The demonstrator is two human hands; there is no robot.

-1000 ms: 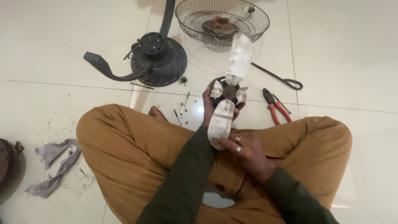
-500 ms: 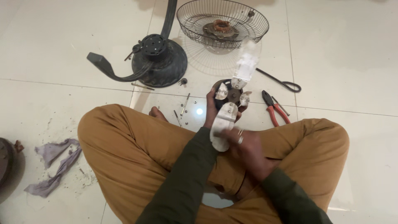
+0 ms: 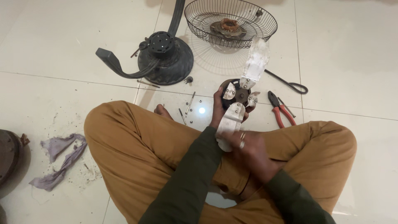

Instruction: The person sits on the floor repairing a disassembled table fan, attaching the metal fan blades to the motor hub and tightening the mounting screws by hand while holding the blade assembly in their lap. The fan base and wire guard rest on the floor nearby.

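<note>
I sit cross-legged on a tiled floor. My left hand (image 3: 217, 110) grips the left side of a dark round fan hub (image 3: 239, 93) that carries pale metal blades. One blade (image 3: 256, 62) points up and away. My right hand (image 3: 248, 149) closes around the lower blade (image 3: 230, 121), which points toward my lap; there are rings on its fingers. Both hands hold the fan blade assembly above my shins.
A black fan base with a curved arm (image 3: 163, 58) lies ahead on the left. A wire fan guard (image 3: 232, 18) holding a motor part stands beyond. Red-handled pliers (image 3: 280, 110), a black tool (image 3: 290, 84), loose screws (image 3: 188, 103) and a grey rag (image 3: 60, 157) lie around.
The fan blade assembly has been turned slightly in my hands and the view has shifted a little; my right hand has slid down the lower blade toward my lap.
</note>
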